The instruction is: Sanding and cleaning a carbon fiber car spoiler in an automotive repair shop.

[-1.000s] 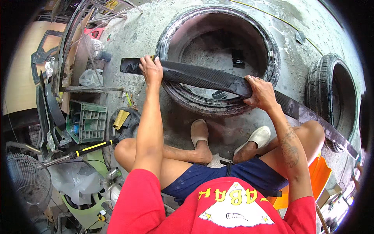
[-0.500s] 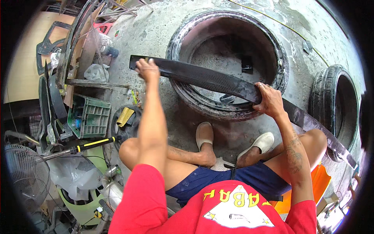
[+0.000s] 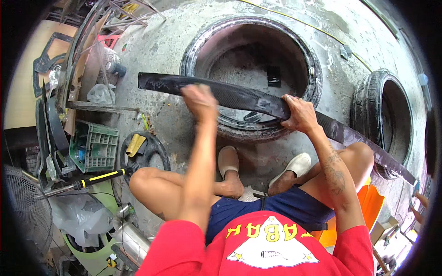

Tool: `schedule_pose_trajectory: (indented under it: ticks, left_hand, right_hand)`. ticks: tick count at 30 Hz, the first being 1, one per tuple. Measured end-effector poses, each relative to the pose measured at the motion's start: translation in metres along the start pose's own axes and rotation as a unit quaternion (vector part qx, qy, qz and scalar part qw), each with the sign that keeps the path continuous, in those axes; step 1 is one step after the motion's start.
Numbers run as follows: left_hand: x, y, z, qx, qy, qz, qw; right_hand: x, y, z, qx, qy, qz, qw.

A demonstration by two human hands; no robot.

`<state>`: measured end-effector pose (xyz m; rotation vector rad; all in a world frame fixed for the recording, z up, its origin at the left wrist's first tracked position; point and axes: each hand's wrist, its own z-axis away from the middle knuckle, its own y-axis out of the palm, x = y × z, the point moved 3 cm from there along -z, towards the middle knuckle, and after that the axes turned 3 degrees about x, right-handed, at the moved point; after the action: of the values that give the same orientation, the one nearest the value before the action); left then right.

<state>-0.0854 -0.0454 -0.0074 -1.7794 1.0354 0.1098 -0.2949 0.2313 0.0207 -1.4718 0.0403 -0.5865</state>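
1. I see the left hand (image 3: 200,102) farther in along the dark strip (image 3: 241,98) than it was a second ago, when it lay near the strip's left end; that end is now uncovered.
2. The right hand (image 3: 300,114) has kept its place, thumb on the near side and fingers over the top, grasping the strip around its middle.
3. The strip lies over the near part of the big tyre (image 3: 312,69), slanting past the right knee towards the smaller tyre (image 3: 368,110); I make out no real shift in it.
4. I take this to mean the right hand is steadying while the left works along the surface, so the steadying grip matters most to me now.
5. The left hand is smeared by motion, its fingers curled on the strip. I cannot tell whether it grips the edge or has something under its fingers.
6. My view of the strip breaks behind the right hand, so any joint or bend there is hidden from me.
7. I also can't judge whether the strip bears on the tyre's rim or is held just above it.
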Motion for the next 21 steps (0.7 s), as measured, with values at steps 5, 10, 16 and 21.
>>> schedule_pose_trajectory:
  ticks: [5,10,16,21]
  left_hand:
    - [-0.154,0.028,0.126,0.121,0.176,0.05,0.976]
    - [-0.024,-0.019,0.003,-0.051,0.075,-0.021,0.996]
    - [-0.172,0.025,0.142,0.127,0.184,-0.008,0.975]
    - [-0.09,-0.011,0.043,0.131,0.143,-0.022,0.981]
  right_hand:
    - [-0.022,0.006,0.014,-0.019,0.0,0.006,1.0]
    - [-0.01,-0.006,0.003,-0.046,-0.044,-0.017,0.998]
    - [-0.017,0.002,0.01,-0.062,-0.044,-0.007,0.997]
    - [-0.013,-0.022,0.004,-0.058,-0.048,-0.053,0.996]
